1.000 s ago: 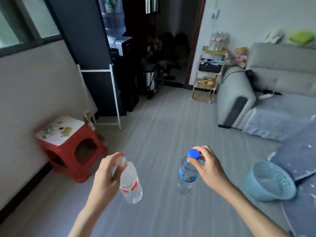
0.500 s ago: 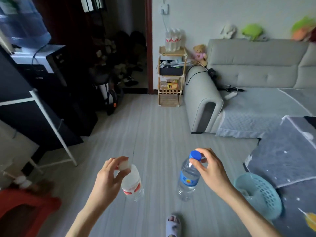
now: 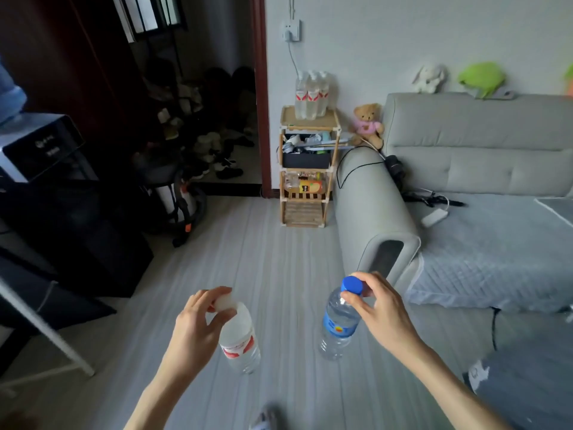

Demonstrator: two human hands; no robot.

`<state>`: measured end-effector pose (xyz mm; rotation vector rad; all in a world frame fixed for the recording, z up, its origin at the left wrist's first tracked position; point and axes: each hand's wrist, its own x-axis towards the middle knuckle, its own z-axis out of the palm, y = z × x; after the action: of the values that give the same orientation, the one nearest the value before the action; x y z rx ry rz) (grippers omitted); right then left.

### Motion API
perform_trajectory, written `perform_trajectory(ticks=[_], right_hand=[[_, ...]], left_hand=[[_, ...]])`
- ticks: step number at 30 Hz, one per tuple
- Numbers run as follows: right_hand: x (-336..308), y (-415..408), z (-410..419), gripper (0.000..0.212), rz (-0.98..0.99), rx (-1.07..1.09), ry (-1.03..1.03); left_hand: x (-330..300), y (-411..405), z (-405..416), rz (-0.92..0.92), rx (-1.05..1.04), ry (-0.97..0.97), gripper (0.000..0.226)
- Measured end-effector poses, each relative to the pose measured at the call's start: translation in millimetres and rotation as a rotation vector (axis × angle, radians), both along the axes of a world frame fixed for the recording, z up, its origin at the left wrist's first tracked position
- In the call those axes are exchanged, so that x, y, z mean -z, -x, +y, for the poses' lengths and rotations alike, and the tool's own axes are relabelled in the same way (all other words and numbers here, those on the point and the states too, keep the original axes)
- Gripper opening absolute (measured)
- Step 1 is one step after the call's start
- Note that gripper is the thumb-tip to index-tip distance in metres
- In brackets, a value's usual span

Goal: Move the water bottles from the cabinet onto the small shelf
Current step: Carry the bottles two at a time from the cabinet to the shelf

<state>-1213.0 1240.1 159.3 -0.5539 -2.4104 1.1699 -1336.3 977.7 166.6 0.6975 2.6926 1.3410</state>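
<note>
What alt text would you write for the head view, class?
Each hand pinches a water bottle by its cap: left hand a red-labelled bottle, right hand a blue-capped bottle. Ahead, a small wooden shelf beside a grey sofa already holds bottles.

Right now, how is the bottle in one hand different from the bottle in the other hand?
The left hand pinches a white-capped bottle with a red and white label; the right hand pinches a blue-capped bottle with a blue label. The white-capped bottle tilts more, while the blue-capped bottle hangs closer to straight down. Both are clear plastic, held by the cap above the floor.
</note>
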Motion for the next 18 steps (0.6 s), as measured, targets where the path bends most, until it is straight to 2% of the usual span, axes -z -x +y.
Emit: perform_trajectory(ticks=[6,9,18], right_hand=[[20,128,83,0.028,-0.05,0.0,0.001],[16,194,121,0.02,-0.076,0.016,-0.025],[-10,354,251,0.029,0.075,0.144,-0.018]], left_hand=[[15,137,87,-0.028,0.035,-0.001,0.026],[11,210,130,-0.048,0.066,-0.01,0.026],[-10,384,267,-0.066,0.132,-0.024,0.026]])
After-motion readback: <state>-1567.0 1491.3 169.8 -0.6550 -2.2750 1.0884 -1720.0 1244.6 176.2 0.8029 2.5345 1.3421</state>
